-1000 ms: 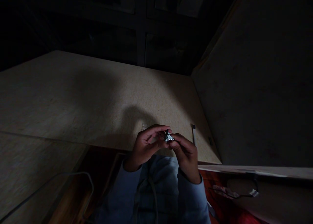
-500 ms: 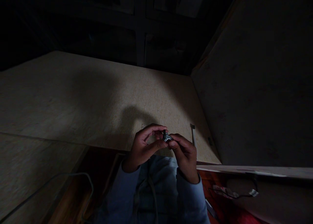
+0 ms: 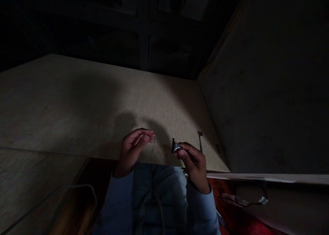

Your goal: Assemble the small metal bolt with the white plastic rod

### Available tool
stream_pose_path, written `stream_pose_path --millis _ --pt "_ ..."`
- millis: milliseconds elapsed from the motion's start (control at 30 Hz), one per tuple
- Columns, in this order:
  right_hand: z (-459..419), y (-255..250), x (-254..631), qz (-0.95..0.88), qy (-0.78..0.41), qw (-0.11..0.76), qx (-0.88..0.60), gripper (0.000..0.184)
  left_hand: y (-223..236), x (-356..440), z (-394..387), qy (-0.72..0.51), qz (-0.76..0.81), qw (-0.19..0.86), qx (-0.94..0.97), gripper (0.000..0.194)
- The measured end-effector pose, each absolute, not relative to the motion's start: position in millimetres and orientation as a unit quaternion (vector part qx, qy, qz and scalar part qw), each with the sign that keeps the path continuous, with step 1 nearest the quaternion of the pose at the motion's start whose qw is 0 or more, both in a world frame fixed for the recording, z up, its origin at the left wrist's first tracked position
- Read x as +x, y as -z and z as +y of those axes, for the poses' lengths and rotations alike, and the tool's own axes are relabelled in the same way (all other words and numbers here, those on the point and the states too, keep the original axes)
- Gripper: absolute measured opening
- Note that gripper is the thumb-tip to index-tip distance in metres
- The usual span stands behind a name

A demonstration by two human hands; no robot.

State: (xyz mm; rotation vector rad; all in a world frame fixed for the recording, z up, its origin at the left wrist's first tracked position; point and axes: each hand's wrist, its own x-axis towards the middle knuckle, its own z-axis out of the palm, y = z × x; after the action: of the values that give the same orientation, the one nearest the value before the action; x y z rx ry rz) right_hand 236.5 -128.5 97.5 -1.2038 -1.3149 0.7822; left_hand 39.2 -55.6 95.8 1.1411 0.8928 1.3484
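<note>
My right hand [image 3: 194, 159] pinches a razor [image 3: 176, 146] by its handle between thumb and fingers. The razor's dark, T-shaped head points left and its silvery neck catches the light; most of the handle is hidden in the hand. Left of it, my left hand [image 3: 133, 147] is over the table's front part, thumb and fingers curved and apart. Just at its fingertips is a small clear plastic piece [image 3: 152, 140], partly covered by the fingers. Whether the fingertips touch it is too dim to tell.
A toothbrush-like white stick [image 3: 201, 144] with a dark head lies right of my right hand on the pale tabletop [image 3: 154, 98]. A small dark item [image 3: 218, 148] is near the right wall panel [image 3: 264, 91]. A cable [image 3: 64, 187] runs at lower left.
My left hand has come off the razor and moved left to the small clear piece. The razor stays in my right hand, its head now uncovered. The view has shifted slightly.
</note>
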Motion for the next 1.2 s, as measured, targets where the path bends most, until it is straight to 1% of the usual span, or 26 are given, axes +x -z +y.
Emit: stream_pose_path --millis 167,300,400,500,600,767,900,1200 --pt "-128.7 -96.9 236.7 -0.553 -0.334 0.562 -0.516 0.014 -88.9 40.9 -48.5 -0.611 0.391 0.539 0.428 0.031" --pt "-128.2 -97.1 235.8 -0.557 -0.329 0.558 -0.519 0.017 -77.8 44.5 -37.9 -0.64 0.41 0.535 0.369 0.032" --pt "-129.8 -97.0 236.1 -0.559 -0.32 0.556 -0.525 0.017 -65.5 46.2 -28.2 -0.672 0.447 0.503 0.31 0.03" --pt "-132.8 -97.6 237.3 -0.562 -0.314 0.554 -0.528 0.017 -51.6 45.9 -21.3 -0.671 0.498 0.469 0.285 0.025" --pt "-134.6 -98.8 238.0 -0.563 -0.311 0.552 -0.531 0.017 -37.7 47.2 -18.5 -0.661 0.525 0.457 0.281 0.022" --pt "-131.6 -98.2 234.4 -0.581 -0.306 0.546 -0.521 0.017 -23.1 54.7 -19.6 -0.65 0.55 0.408 0.329 0.026" --pt "-128.0 -96.6 229.4 -0.589 -0.314 0.549 -0.504 0.016 -20.0 56.7 -20.7 -0.642 0.545 0.406 0.356 0.026" --pt "-119.5 -89.9 229.1 -0.58 -0.322 0.556 -0.502 0.015 -20.7 54.8 -20.8 -0.644 0.55 0.407 0.343 0.025"
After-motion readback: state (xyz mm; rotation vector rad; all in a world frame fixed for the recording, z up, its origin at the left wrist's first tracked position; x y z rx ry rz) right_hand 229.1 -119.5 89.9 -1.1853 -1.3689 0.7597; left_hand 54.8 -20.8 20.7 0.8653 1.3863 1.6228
